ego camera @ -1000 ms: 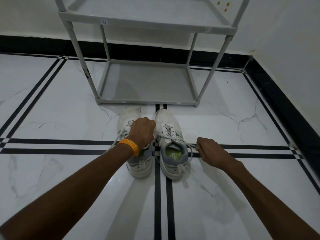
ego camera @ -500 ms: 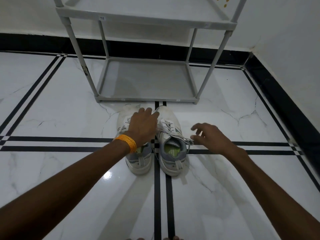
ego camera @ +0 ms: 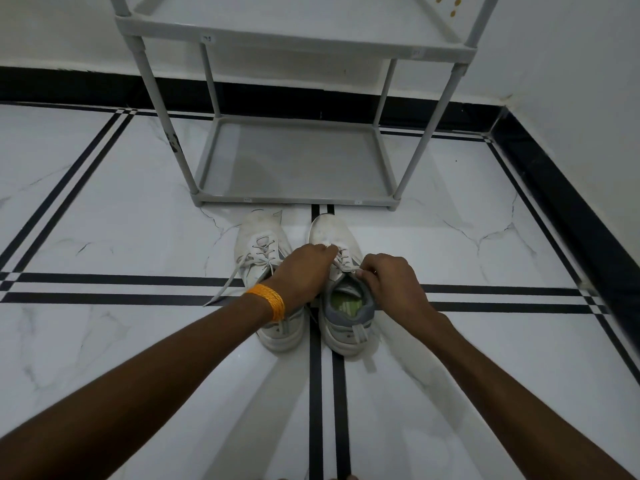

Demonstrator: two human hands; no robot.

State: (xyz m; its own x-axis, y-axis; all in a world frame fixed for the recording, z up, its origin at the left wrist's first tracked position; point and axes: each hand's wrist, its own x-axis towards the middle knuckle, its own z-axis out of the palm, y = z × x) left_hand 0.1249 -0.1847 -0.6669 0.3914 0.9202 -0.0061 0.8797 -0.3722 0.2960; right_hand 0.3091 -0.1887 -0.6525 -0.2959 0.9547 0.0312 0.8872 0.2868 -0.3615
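Two white sneakers stand side by side on the floor, toes pointing away from me. The left sneaker (ego camera: pixel 258 249) has loose laces trailing to its left. Over the right sneaker (ego camera: pixel 332 233) both my hands meet at the laces. My left hand (ego camera: pixel 304 273), with an orange band at the wrist, has curled fingers pinching the laces near the tongue. From the other side, my right hand (ego camera: pixel 388 280) pinches the laces at the top of the shoe's opening. The green insole (ego camera: pixel 344 301) shows between my hands.
A grey two-tier shoe rack (ego camera: pixel 294 199) stands just beyond the sneakers, against the white wall. The floor is white marble tile with black stripes (ego camera: pixel 138 279). A black skirting (ego camera: pixel 561 202) and wall close the right side.
One second ago my hands pulled the right sneaker's laces apart sideways. Then they let go and opened. Now both have come together and pinch the laces over the right sneaker.
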